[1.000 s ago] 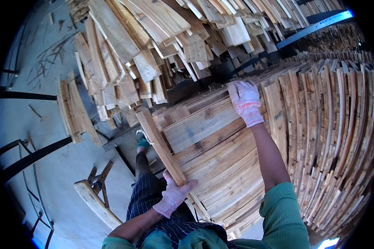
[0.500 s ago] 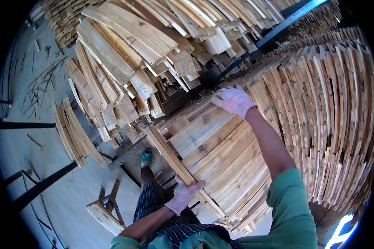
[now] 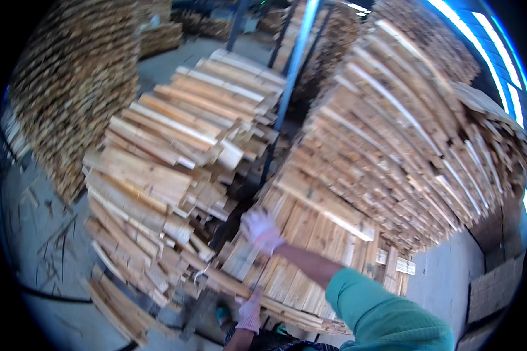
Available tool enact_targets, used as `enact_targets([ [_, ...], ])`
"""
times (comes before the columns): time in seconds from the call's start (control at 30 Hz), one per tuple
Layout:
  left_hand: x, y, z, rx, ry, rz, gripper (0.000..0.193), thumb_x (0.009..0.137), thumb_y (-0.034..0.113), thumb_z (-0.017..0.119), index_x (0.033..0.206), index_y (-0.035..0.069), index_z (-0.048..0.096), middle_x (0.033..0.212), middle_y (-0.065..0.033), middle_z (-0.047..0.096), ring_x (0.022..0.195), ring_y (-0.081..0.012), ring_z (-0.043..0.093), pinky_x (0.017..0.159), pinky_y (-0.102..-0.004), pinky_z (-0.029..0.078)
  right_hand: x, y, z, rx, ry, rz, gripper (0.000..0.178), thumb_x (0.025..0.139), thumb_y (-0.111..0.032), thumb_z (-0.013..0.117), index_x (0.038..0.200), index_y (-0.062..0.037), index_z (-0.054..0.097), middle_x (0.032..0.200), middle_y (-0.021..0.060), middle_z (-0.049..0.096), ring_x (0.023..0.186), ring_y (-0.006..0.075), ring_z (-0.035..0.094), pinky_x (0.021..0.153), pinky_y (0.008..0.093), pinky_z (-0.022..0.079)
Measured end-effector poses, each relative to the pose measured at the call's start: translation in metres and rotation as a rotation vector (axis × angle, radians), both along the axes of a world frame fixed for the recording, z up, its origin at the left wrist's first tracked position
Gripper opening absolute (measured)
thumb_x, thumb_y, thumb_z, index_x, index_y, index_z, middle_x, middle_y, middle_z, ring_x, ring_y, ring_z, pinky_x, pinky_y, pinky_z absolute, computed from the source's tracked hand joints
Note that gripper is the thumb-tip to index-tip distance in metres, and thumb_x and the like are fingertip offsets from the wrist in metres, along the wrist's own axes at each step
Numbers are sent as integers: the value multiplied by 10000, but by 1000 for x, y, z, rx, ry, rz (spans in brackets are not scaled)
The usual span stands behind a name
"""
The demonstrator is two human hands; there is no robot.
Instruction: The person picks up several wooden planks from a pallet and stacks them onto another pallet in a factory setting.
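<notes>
Left grip closed on one narrow plank, right grip spread open

Left grip [image 3: 250, 313], in a pale pink glove, is clamped on the near part of a single narrow plank [image 3: 225, 282]: light brown, long, rough-looking, slanting away along the left edge of the flat boards [image 3: 298, 251]. Right grip [image 3: 262, 231], gloved alike, has its fingers loose and parted over the far end of those boards; it is blurred, so I cannot tell whether it touches them. I make out at least six boards, honey-coloured with darker streaks, side by side; blur spoils an exact count.

Beyond the plank, one heap of loose planks [image 3: 146, 169] juts out raggedly, too many to count. One blue post [image 3: 295, 70] rises between that heap and one large stack [image 3: 386, 134] on the right. Another tall stack [image 3: 76, 88] stands at far left, over the grey floor [image 3: 41, 199].
</notes>
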State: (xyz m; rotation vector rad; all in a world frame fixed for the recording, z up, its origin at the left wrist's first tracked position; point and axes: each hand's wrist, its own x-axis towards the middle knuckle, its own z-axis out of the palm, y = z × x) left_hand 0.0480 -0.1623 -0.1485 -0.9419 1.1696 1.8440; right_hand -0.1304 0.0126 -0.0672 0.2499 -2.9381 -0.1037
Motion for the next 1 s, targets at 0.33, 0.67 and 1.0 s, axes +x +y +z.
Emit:
enact_targets([
  [0.33, 6, -58, 49, 397, 416, -327, 492, 976, 355, 676, 1408, 168, 535, 1144, -81, 666, 904, -200, 631, 757, -412, 545, 275, -50, 107, -1437, -883, -202, 851, 996, -495, 582, 1616, -58, 195, 1544, 248, 362, 1448, 329, 368, 1198, 394, 302],
  [0.67, -15, 10, 164, -38, 610, -1085, 699, 946, 547, 654, 1368, 1, 546, 1250, -146, 637, 1180, -289, 613, 1006, -424, 504, 306, 30, 131, -365, -572, -390, 914, 824, -376, 770, 1574, -121, 315, 1337, 294, 501, 1209, 461, 548, 1046, 481, 449],
  [1.0, -55, 57, 119, -929, 2261, -1542, 859, 796, 517, 787, 1501, 191, 420, 1438, -162, 487, 1438, -393, 361, 1137, -641, 321, 311, 46, 44, -346, -506, -439, 891, 818, -387, 774, 1580, -283, 324, 1381, 238, 464, 1265, 465, 472, 1073, 538, 394],
])
